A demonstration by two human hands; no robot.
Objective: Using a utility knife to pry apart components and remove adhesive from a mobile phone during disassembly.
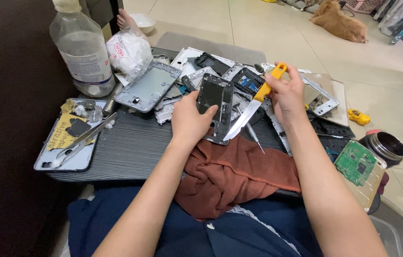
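yellow plastic marks the handle of the knife (253,107) gripped in the right hand (287,93), fingers closed round the grip so the steel blade slants down and left, its tip just beside the lower edge of a dark phone frame (214,107). the left hand (189,119) clasps that frame at centre frame, thumb across its face, tilting it upright off the surface (130,147), apparently to steady it against the blade. a rust-brown cloth (230,176) lies bunched under both hands, spilling over the near edge onto the lap, seemingly as padding. behind, toward the upper middle, more stripped frames and back covers sit in a loose heap (196,71). at upper left stands a clear bottle (82,47); at lower left a pale tray (68,138) carries tweezers. a green circuit board (356,162) rests at the right, well apart. a dog (337,21) lies on the floor, upper right.
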